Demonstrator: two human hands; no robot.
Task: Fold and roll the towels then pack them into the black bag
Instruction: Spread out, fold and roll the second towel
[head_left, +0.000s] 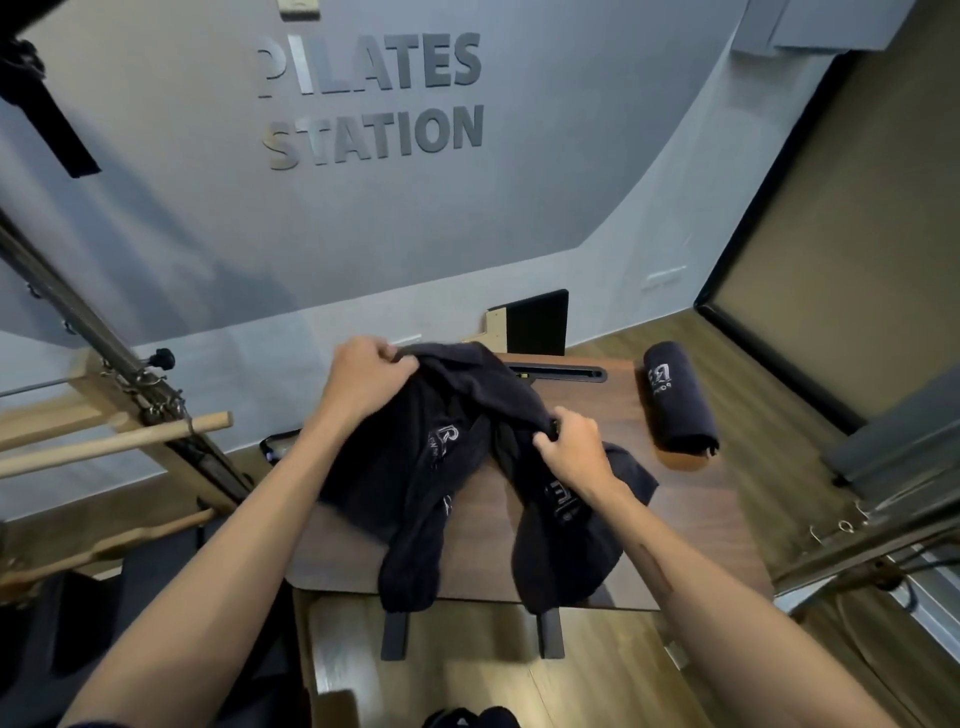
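A heap of dark navy towels (415, 467) with pale logos lies crumpled on the small dark wooden table (483, 519). My left hand (371, 371) grips a towel's upper edge at the far side of the heap and lifts it. Closer to me, my right hand (574, 449) pinches another fold of dark towel at the heap's right side. A second crumpled part (566, 545) hangs over the table's near edge. One rolled towel (678, 397) lies at the table's far right. A dark shape (470, 718) shows at the bottom edge; I cannot tell whether it is the black bag.
Wooden bars (114, 436) and a metal frame (104, 353) of exercise equipment stand at the left. More metal frame (857, 551) runs at the right. A black panel (537, 322) leans on the grey wall behind the table. A slot (561, 373) is cut in the tabletop's far edge.
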